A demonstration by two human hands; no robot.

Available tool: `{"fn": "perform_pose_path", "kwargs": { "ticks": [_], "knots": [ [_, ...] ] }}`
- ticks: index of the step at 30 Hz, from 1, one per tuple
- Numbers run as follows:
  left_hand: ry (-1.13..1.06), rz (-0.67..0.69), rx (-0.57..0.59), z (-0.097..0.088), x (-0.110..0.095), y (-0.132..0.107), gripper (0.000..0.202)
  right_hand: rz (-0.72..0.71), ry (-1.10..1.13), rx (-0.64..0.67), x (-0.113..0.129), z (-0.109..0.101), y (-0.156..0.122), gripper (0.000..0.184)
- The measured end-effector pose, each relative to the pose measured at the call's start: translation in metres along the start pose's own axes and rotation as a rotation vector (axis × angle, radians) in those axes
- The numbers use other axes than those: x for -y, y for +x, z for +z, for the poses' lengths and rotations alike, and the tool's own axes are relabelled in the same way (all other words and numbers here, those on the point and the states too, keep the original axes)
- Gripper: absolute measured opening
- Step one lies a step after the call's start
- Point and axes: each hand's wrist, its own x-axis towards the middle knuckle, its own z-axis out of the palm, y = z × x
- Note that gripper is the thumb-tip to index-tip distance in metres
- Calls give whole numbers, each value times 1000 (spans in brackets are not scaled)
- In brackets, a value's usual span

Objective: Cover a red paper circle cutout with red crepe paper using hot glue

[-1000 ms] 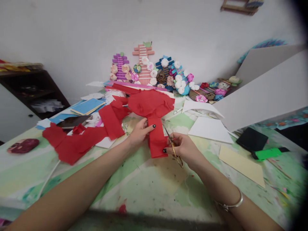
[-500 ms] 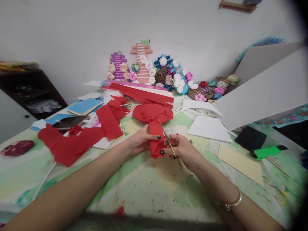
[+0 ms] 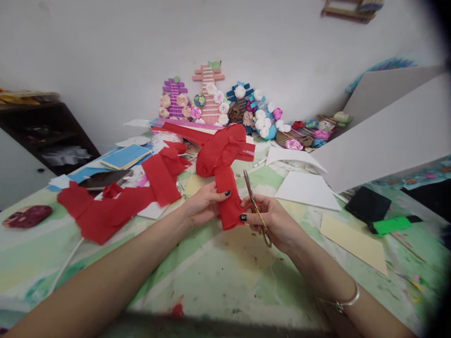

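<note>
In the middle of the head view, my left hand [image 3: 206, 205] pinches a folded strip of red crepe paper [image 3: 227, 180] between thumb and fingers. The strip's far end runs up into a rounded, crumpled red bundle [image 3: 221, 148], which is tilted with its right side raised. My right hand [image 3: 273, 218] is closed around gold-handled scissors [image 3: 248, 184], whose blades point away from me, just right of the strip and apart from it. My right thumb and fingertips also touch the strip's lower right edge.
Red crepe paper scraps [image 3: 118, 209] lie to the left, near blue cards [image 3: 126, 155]. Flower-decorated stick crafts [image 3: 207, 103] lean on the back wall. On the right are white sheets [image 3: 306, 190], a cream card [image 3: 354, 241], a black square item [image 3: 368, 204] and a green item [image 3: 392, 225].
The red bundle has tipped from flat to tilted, its right side lifted. The scissors have turned more upright and moved right, off the paper. Both hands stay close to where they were.
</note>
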Motion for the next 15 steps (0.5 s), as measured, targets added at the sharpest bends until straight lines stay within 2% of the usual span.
{"fn": "perform_pose_path", "kwargs": {
  "ticks": [4,8,10,15],
  "knots": [
    [-28,20,9,-3,0,1,28,-49,-13,51,-1,0,0,39],
    [-67,73,10,-5,-2,4,28,-175,-126,-25,-2,1,-1,42],
    [-74,112,-10,-5,-3,4,32,-224,-172,-12,-2,0,-2,47],
    [-42,245,-100,-3,-13,2,45,-198,-376,53,-1,-4,-4,46]
  ]
}}
